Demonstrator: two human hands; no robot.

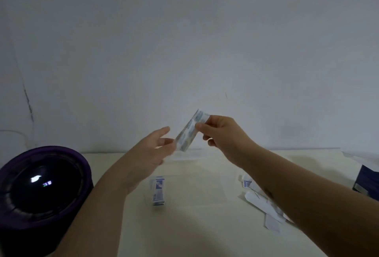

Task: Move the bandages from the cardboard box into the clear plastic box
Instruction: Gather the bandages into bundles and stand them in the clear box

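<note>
Raised above the desk (184, 234), in front of a pale wall: a strip of bandages (189, 133) in printed wrappers, hanging aslant from upper right to lower left. Pinched near its upper end by the right grip (222, 133), thumb in front and curled fingers behind. Met at its lower end by the left grip (151, 150), held loose and spread with fingers nearly straight and nothing closed in it (contact between fingertips and strip too blurred to call). Directly below both grips, on the desk, a clear plastic box (222, 187), faint in outline. Inside it, near the left wall, one more wrapped bandage (158, 192), white with blue print; lying flat or leaning, impossible to tell. To the right of the clear box, just beside it and partly hidden under the right forearm, a white cardboard box (247, 184) with blue lettering, resting on the desk. Around and in front of that, loose white strips (272, 221), overlapping, details unclear. At the left edge of the desk, a round dark purple device (41, 187) with a glossy black face and a small lit spot on it. At the far right, a dark blue object (367, 179), cut off by the frame edge, with white paper (361, 153) above it.
</note>
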